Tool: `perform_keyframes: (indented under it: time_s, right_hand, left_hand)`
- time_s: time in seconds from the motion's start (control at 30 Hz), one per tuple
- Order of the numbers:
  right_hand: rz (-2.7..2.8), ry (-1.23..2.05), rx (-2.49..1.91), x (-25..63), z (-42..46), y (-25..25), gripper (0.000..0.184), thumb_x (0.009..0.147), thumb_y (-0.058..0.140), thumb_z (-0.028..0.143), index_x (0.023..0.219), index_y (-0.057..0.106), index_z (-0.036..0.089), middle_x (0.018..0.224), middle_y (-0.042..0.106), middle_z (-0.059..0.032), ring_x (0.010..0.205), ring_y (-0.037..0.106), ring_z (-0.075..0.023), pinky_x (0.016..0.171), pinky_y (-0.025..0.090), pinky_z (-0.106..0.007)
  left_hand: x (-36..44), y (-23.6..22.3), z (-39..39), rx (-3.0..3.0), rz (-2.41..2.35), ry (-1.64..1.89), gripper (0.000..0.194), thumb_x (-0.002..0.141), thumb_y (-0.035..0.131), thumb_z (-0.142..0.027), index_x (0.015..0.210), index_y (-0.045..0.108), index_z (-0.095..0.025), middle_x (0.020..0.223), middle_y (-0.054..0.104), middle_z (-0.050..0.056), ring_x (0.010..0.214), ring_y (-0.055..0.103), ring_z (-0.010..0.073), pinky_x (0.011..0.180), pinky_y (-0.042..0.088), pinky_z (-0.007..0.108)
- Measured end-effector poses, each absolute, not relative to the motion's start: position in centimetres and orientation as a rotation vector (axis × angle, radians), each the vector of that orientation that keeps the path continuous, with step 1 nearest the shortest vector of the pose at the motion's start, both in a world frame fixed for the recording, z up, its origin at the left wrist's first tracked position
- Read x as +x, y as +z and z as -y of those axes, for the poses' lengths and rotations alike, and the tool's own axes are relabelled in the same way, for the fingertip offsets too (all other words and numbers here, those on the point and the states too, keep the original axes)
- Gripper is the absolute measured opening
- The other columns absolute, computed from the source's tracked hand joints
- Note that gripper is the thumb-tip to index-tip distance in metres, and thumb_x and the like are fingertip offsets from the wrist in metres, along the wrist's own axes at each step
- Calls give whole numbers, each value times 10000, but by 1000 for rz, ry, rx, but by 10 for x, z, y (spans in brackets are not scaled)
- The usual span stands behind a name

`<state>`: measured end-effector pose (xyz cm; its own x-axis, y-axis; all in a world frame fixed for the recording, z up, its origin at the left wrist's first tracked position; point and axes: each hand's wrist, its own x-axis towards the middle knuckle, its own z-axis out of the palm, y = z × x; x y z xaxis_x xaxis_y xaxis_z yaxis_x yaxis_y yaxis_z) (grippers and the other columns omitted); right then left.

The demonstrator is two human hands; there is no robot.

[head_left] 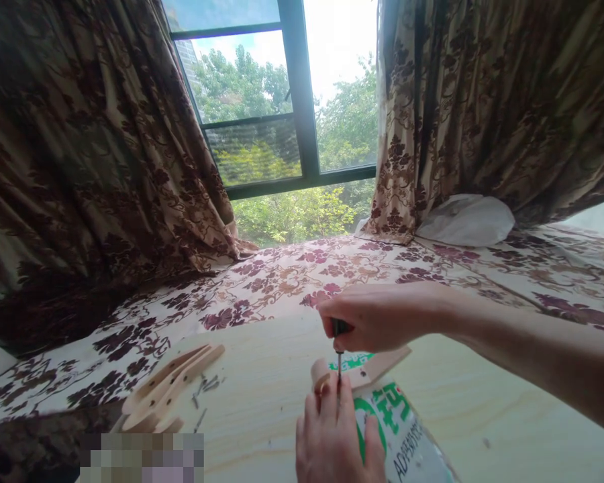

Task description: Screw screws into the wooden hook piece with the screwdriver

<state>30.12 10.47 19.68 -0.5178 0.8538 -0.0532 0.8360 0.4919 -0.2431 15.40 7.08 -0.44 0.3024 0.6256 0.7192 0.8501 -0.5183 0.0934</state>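
My right hand is closed around the dark handle of a screwdriver, which stands upright with its shaft pointing down. Below it lies a curved, light wooden piece with dark holes, on top of a white package with green print. My left hand rests over the package, its fingertips gripping the near end of the wooden piece beside the screwdriver's shaft. The screwdriver's tip is hidden among the fingers. More wooden pieces with dark holes lie to the left, close to several loose screws.
A pale wooden board lies under everything, on a floral cloth. Behind it are a window and patterned curtains. A white plastic bag sits at the back right. A blurred patch covers the lower left.
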Motion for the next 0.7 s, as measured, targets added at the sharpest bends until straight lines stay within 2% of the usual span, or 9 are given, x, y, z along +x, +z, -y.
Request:
perform_keyframes:
  time_s: [0.13, 0.3, 0.37, 0.47, 0.57, 0.7]
  right_hand:
    - [2622, 254, -1582, 295, -107, 197, 110, 777, 576, 268, 828, 625, 184, 698, 595, -26, 592, 464, -125, 510, 320, -240]
    - [2709, 316, -1554, 292, -103, 201, 108, 757, 593, 186, 845, 656, 198, 735, 625, -12, 627, 496, -117, 535, 333, -223]
    - [2686, 290, -1572, 291, -104, 199, 101, 802, 579, 241, 826, 659, 183, 712, 620, -18, 611, 490, -115, 531, 330, -226]
    - [2662, 240, -1616, 290, -105, 201, 204, 838, 560, 334, 827, 673, 165, 679, 615, -29, 580, 467, -120, 515, 313, -239]
    - [2707, 244, -1618, 288, -102, 208, 170, 788, 607, 264, 902, 697, 177, 723, 647, -26, 587, 478, -118, 524, 314, -235]
    - [2789, 238, -1623, 286, -100, 213, 215, 770, 587, 151, 931, 722, 198, 810, 687, -27, 653, 520, -119, 569, 340, -223]
  left_hand:
    - [156, 0, -69, -2321, 1368, -1073, 407, 840, 456, -234, 1210, 622, -202, 1256, 623, 31, 983, 595, 245, 741, 494, 358]
    - [157, -2, -70, -2347, 1386, -1124, 396, 873, 433, -250, 1222, 609, -184, 1253, 619, 29, 1019, 569, 261, 834, 478, 382]
    - [158, -3, -70, -2366, 1397, -1147, 393, 886, 421, -254, 1225, 604, -178, 1261, 611, 29, 1020, 563, 264, 843, 474, 389]
    - [158, -4, -70, -2381, 1397, -1183, 392, 900, 410, -265, 1230, 599, -169, 1271, 605, 34, 1027, 558, 270, 841, 475, 398]
    - [157, -6, -70, -2365, 1380, -1210, 389, 915, 402, -287, 1227, 600, -164, 1277, 601, 49, 1052, 553, 281, 852, 472, 413]
    - [157, -7, -71, -2388, 1376, -1228, 392, 910, 403, -276, 1241, 585, -171, 1315, 576, 42, 1018, 560, 273, 803, 481, 414]
